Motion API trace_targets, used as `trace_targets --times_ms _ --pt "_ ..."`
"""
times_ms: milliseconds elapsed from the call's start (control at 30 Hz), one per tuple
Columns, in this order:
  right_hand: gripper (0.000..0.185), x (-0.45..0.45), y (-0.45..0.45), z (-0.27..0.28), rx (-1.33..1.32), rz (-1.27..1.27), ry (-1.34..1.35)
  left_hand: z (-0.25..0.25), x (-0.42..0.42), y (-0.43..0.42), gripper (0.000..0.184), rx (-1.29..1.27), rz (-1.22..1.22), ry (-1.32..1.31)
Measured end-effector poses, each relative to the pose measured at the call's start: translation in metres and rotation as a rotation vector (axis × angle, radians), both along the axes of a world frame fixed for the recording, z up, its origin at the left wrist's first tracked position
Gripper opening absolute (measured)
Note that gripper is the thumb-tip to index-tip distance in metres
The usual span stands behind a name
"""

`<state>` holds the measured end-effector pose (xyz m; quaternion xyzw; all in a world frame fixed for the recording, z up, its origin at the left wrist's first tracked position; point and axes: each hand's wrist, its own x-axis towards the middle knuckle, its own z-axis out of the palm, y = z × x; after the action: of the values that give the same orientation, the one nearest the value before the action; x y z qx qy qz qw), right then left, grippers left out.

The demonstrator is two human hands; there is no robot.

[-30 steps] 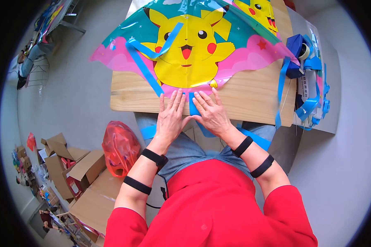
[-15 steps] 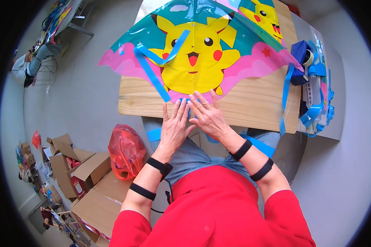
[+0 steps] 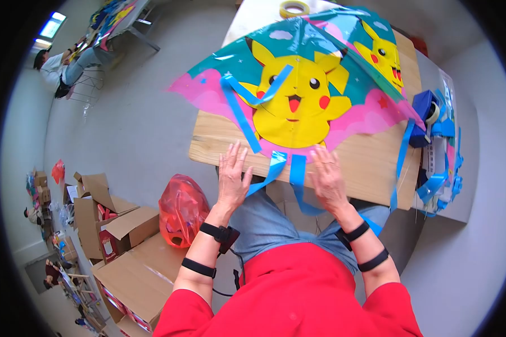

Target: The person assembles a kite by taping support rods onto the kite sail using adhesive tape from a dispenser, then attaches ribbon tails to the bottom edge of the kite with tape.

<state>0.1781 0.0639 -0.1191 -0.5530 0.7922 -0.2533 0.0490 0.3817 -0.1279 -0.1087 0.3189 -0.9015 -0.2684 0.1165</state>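
A kite [image 3: 298, 126] with a yellow cartoon character on teal and pink sheeting lies on the wooden table [image 3: 208, 135]. Two blue ribbon tails, a left ribbon [image 3: 274, 171] and a right ribbon [image 3: 298, 180], hang from its lower edge over the table's front. My left hand [image 3: 233, 178] rests at the front edge, left of these tails, fingers stretched out and holding nothing. On the other side, my right hand [image 3: 327, 177] lies with fingers extended near the kite's pink lower border, just right of the right ribbon. Another folded blue strip [image 3: 242, 115] lies across the kite.
A blue tape dispenser [image 3: 423, 118] stands at the table's right side, beside more blue ribbon [image 3: 433, 186]. At the far edge is a tape roll [image 3: 294, 8]. A red plastic bag [image 3: 183, 210] and cardboard boxes [image 3: 135, 247] are at left. Another person [image 3: 56, 67] sits farther back.
My hands, side by side on the kite's lower edge before, have moved apart to left and right. Both ribbon tails between them now show. The whole view has shifted.
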Motion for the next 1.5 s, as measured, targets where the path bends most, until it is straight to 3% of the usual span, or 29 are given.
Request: trace_targets --times_ms 67,167,267,400,467,600,700,1033,1067,1167,1267,1367,1433,1500 --pt "0.054 -0.016 0.000 -0.005 -0.018 -0.086 -0.011 -0.006 0.000 -0.019 0.055 -0.063 0.037 -0.026" --pt "0.052 -0.042 -0.007 -0.002 0.104 0.013 0.236 -0.004 -0.017 -0.044 0.063 -0.155 0.075 -0.065" --pt "0.046 -0.067 0.007 -0.012 0.186 0.051 0.284 0.000 -0.036 -0.067 0.064 -0.160 0.080 -0.072" --pt "0.030 -0.109 0.029 -0.011 0.185 -0.044 0.346 -0.010 -0.038 -0.090 0.064 -0.228 0.061 -0.096" --pt "0.032 -0.136 0.037 -0.015 0.300 -0.180 0.457 -0.013 -0.035 -0.092 0.063 -0.247 -0.015 -0.104" --pt "0.043 -0.160 0.032 -0.046 0.288 -0.424 0.572 -0.013 -0.038 -0.081 0.061 -0.311 -0.071 -0.120" --pt "0.051 -0.123 0.004 -0.014 0.246 -0.257 0.276 -0.025 -0.043 -0.062 0.060 -0.292 -0.138 -0.205" --pt "0.048 -0.186 0.063 -0.021 0.542 -0.616 0.490 -0.024 -0.115 0.026 0.059 -0.221 -0.354 -0.116" --pt "0.043 -0.181 0.051 -0.004 0.327 -0.582 0.503 -0.023 -0.119 0.031 0.060 -0.224 -0.336 -0.120" --pt "0.039 -0.178 0.004 0.019 0.078 -0.630 -0.030 -0.029 -0.121 0.035 0.060 -0.216 -0.330 -0.104" --pt "0.043 -0.186 -0.050 0.020 0.193 -0.881 -0.188 -0.028 -0.115 0.032 0.061 -0.198 -0.367 -0.105" --pt "0.046 -0.199 -0.078 0.005 0.363 -0.950 -0.284 -0.021 -0.114 0.025 0.060 -0.152 -0.386 -0.095" --pt "0.039 -0.219 -0.076 -0.036 0.266 -0.915 -0.397 -0.022 -0.109 0.022 0.059 -0.114 -0.380 -0.085" --pt "0.032 -0.213 -0.076 -0.030 0.056 -0.860 -0.402 -0.026 -0.110 0.021 0.058 -0.081 -0.376 -0.046"
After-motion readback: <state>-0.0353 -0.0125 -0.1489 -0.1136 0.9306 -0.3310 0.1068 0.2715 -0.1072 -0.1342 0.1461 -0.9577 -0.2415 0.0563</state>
